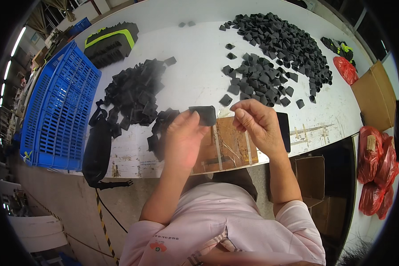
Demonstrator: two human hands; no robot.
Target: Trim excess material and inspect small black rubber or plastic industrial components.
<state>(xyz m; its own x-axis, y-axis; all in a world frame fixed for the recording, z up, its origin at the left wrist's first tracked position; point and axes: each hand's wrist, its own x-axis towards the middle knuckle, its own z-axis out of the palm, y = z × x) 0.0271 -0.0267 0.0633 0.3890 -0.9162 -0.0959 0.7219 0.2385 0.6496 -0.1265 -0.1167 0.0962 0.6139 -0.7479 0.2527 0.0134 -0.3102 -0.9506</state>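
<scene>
Above the near edge of the white table, my left hand [185, 135] pinches a flat black fabric piece [204, 115] between thumb and fingers. To its right, my right hand [260, 124] is closed, thumb against the curled fingers; anything in it is too small to make out. A short gap separates this hand from the fabric piece. Beneath both hands lies a brown board [228, 148] with pale strips across it. Loose black fabric pieces [135, 91] are heaped beyond my left hand. Small folded black pieces [259, 80] form a pile beyond my right hand.
A larger pile of folded black pieces [283, 42] spreads at the far right. On the left stand a blue plastic crate [60, 106] and a black pouch with a strap [97, 148]. Red plastic bags [371, 155] hang beside the right edge, near a cardboard sheet [377, 95].
</scene>
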